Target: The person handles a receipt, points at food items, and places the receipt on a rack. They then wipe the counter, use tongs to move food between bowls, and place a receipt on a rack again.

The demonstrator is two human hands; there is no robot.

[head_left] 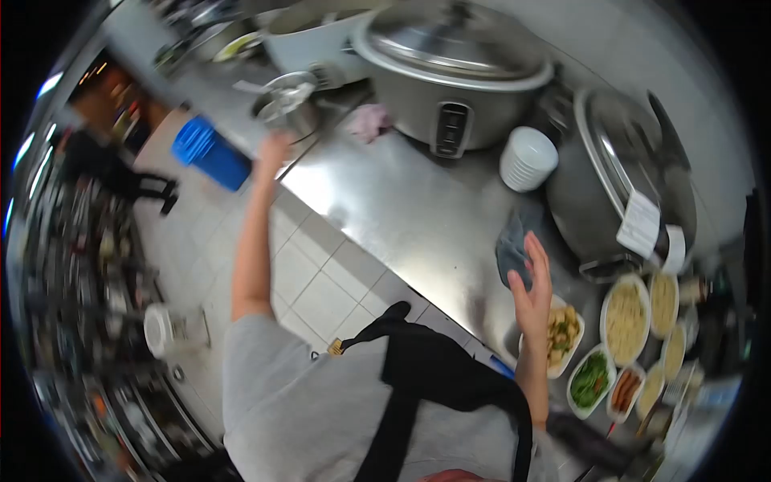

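Note:
My left hand (pixel 275 151) reaches out to the far left of the steel counter (pixel 385 209), right at the near side of a metal pot (pixel 291 112). Motion smears its fingers. White utensil-like shapes show inside the pot. On the other side, my right hand (pixel 533 283) is open, thumb and fingers apart. Its fingertips overlap a crumpled grey-blue cloth (pixel 514 245) lying on the counter. Just below that hand is a white dish of chopped yellowish food (pixel 564 341).
A large rice cooker (pixel 450 68), stacked white bowls (pixel 528 161), a second big lidded cooker (pixel 598 177) and a pink cloth (pixel 370 122) stand along the counter. Right are food dishes, including greens (pixel 591 380) and sausages (pixel 626 391). A blue bin (pixel 212 153) stands beyond the counter edge.

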